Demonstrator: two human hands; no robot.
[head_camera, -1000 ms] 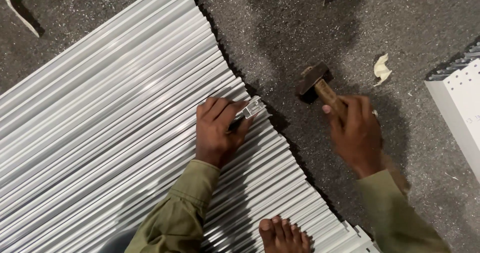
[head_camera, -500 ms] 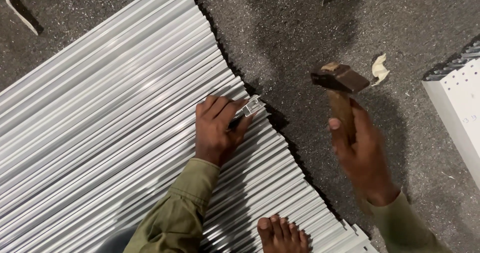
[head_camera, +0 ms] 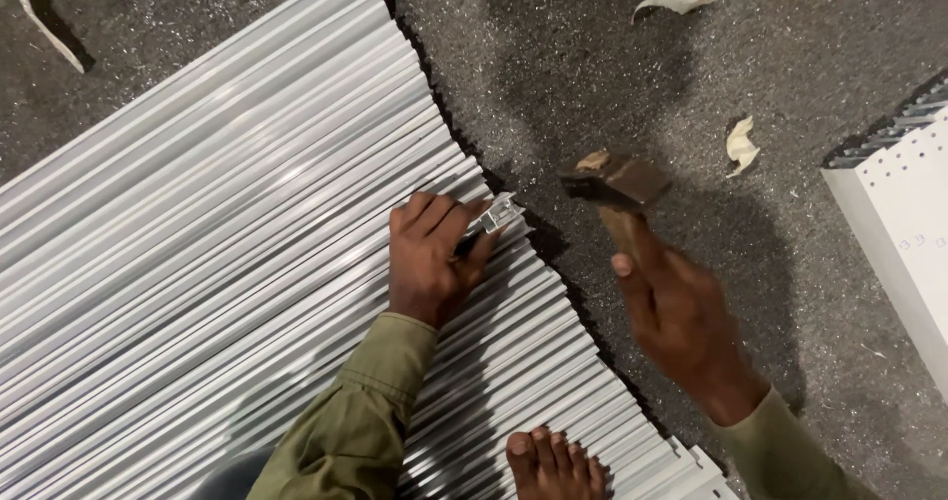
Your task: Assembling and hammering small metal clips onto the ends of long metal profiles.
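Observation:
My left hand (head_camera: 432,258) presses down on a row of long pale metal strips (head_camera: 217,224) and pinches a small metal clip (head_camera: 497,214) at the strips' ragged right edge. In my right hand (head_camera: 676,307) is a hammer (head_camera: 614,184) with a wooden handle; its dark steel head hangs just right of the clip, a short way above the floor. Both sleeves are olive green.
The strips lie side by side on a dark gritty floor (head_camera: 592,56). My bare foot (head_camera: 553,465) rests on the strips at the bottom. A white perforated panel (head_camera: 899,224) lies at the right edge. Torn pale scraps (head_camera: 741,145) dot the floor.
The hammer rose up and right from near the clip, then swung back down and left toward it. My left hand has stayed on the clip.

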